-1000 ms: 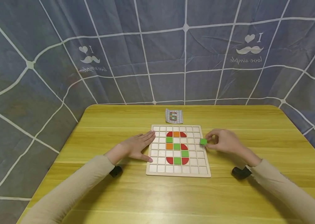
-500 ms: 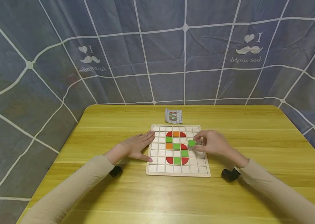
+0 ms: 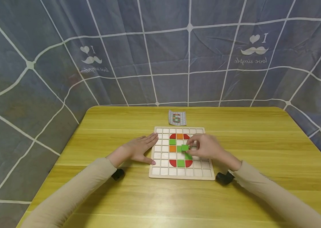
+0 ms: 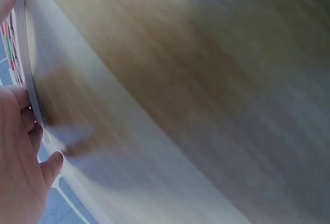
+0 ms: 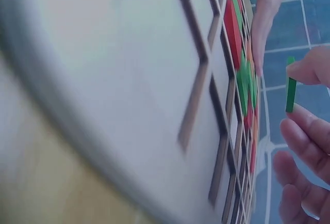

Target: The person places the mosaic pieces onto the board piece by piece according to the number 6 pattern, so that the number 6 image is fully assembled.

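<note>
A green square tile (image 3: pixel 185 148) is pinched between the thumb and fingertips of my right hand (image 3: pixel 207 146), over the middle of the wooden grid board (image 3: pixel 164 171). In the right wrist view the thin tile (image 5: pixel 291 87) shows edge-on, raised off the board. Red rounded, orange square and green square tiles lie in the board's middle columns in a curved figure. My right fingers hide part of that figure. My left hand (image 3: pixel 140 149) rests with spread, straight fingers against the board's left edge, thumb lower down along the same side.
Behind the board lies a small printed card (image 3: pixel 177 118) with a similar coloured figure on a grid. Everything sits on a yellow wood-grain table (image 3: pixel 160 202). A grey curtain (image 3: pixel 166 57) with white lines hangs behind and at the sides.
My right hand has carried the green tile leftward, from beside the board's right edge to over the middle of the figure. The left hand has stayed in place.
</note>
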`<state>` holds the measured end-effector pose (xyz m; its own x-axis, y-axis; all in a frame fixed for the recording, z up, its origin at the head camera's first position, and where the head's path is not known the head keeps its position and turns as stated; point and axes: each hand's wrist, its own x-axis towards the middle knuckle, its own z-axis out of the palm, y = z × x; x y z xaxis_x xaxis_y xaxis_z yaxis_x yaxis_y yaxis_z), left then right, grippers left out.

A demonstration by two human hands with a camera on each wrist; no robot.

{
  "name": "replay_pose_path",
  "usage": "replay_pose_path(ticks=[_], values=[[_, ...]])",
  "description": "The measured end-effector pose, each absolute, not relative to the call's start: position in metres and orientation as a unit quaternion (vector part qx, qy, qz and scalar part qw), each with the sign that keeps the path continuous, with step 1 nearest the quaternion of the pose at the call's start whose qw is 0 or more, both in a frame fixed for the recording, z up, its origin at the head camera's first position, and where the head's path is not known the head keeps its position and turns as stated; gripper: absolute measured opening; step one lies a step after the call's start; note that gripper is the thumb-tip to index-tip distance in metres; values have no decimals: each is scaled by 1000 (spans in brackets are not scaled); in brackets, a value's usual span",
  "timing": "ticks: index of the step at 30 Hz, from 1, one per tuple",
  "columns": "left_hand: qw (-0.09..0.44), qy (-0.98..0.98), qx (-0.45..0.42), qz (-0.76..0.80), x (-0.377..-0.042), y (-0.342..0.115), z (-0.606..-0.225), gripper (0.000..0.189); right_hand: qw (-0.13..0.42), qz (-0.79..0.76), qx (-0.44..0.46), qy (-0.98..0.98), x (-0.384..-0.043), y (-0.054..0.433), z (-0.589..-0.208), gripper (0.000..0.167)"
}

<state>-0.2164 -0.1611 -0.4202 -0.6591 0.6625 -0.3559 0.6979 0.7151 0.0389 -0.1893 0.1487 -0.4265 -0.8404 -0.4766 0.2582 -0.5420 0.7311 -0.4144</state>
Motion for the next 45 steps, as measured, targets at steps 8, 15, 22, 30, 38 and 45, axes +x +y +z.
replay_pose_path(ticks=[8, 15, 22, 30, 38, 45], values=[[178, 910, 371, -40, -215, -161, -418, 105, 41, 242, 283, -927, -185, 130, -432, 25], [174, 909, 376, -41, -214, -162, -417, 105, 35, 240, 283, -928, -182, 121, -430, 25], [165, 910, 379, -42, -217, -164, -419, 105, 16, 228, 283, -931, -184, 111, -425, 23], [170, 910, 375, -44, -217, -163, -422, 105, 2, 214, 280, -936, -187, 103, -429, 21], [172, 911, 372, -41, -216, -162, -420, 106, -18, 216, 271, -938, -187, 100, -430, 21], [172, 911, 372, -42, -216, -162, -420, 105, -19, 218, 276, -936, -186, 99, -430, 21]])
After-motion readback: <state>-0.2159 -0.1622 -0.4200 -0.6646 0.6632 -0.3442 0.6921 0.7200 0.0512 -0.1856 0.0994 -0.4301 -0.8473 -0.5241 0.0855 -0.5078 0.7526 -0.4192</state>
